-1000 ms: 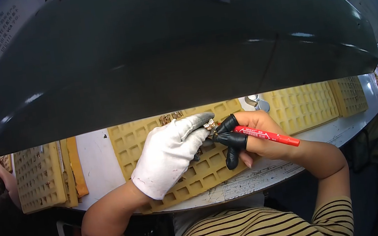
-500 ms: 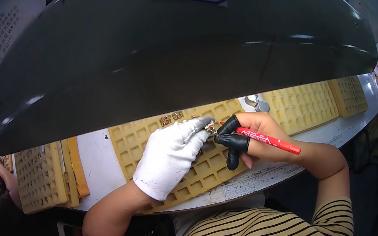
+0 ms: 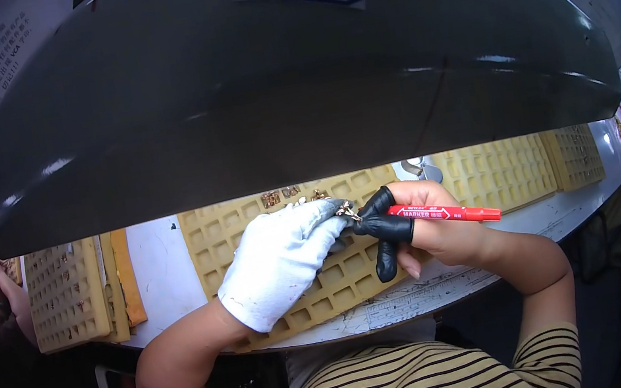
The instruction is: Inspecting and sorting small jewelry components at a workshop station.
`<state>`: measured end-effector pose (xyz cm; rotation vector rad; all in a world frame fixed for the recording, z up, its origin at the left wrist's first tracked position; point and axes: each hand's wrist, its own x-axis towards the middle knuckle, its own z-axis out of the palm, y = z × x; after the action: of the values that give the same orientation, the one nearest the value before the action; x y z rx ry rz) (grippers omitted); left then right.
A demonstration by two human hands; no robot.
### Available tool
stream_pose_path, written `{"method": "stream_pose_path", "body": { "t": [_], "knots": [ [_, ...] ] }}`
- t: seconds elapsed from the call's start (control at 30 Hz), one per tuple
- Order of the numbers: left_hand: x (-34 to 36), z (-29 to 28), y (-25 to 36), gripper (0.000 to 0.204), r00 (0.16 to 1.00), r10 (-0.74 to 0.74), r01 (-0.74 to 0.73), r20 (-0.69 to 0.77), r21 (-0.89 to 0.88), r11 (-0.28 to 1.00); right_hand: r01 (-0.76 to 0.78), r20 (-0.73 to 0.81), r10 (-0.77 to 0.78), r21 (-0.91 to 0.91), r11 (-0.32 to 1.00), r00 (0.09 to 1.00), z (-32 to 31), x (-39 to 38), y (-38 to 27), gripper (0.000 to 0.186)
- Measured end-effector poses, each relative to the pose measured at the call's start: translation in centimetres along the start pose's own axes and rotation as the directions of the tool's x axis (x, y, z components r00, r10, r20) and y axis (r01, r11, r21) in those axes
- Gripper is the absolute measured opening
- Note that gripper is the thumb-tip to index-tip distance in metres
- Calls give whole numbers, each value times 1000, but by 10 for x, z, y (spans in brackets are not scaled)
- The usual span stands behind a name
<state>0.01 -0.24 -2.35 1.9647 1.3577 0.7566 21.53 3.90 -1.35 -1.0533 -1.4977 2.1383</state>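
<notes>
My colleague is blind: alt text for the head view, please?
White-gloved left hand and right hand in black finger covers meet at a small metallic piece above a yellow compartmented tray; the right also holds a red marker.

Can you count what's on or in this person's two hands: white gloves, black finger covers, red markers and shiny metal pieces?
White glove: 1
Black finger covers: 3 showing
Red marker: 1
Shiny metal piece: 1
Total: 6
</notes>
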Motion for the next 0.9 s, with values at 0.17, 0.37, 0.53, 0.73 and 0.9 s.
{"method": "stream_pose_path", "body": {
  "t": [0.17, 0.37, 0.53, 0.73, 0.9],
  "knots": [
    [0, -5, 5, 36, 996, -56, 51, 73, 72, 996, 409, -24, -491, -517, 752, 871, -5, 4, 12, 14],
    [5, -9, 17, 46, 949, -288, 310, 125, -219, 925, 295, 554, -748, -831, -471, 367, -16, 13, 18, 20],
    [4, -13, 15, 44, 938, -300, 336, 175, -235, 912, 216, 627, -703, -778, -590, 337, -11, 9, 16, 22],
    [2, -6, 18, 33, 951, -300, 308, 74, -202, 930, 262, 619, -720, -785, -561, 313, -12, 12, 19, 22],
    [-1, -3, 16, 25, 984, -167, 162, -54, -95, 982, 255, 603, -734, -797, -547, 312, -13, 13, 20, 22]
  ]
}}
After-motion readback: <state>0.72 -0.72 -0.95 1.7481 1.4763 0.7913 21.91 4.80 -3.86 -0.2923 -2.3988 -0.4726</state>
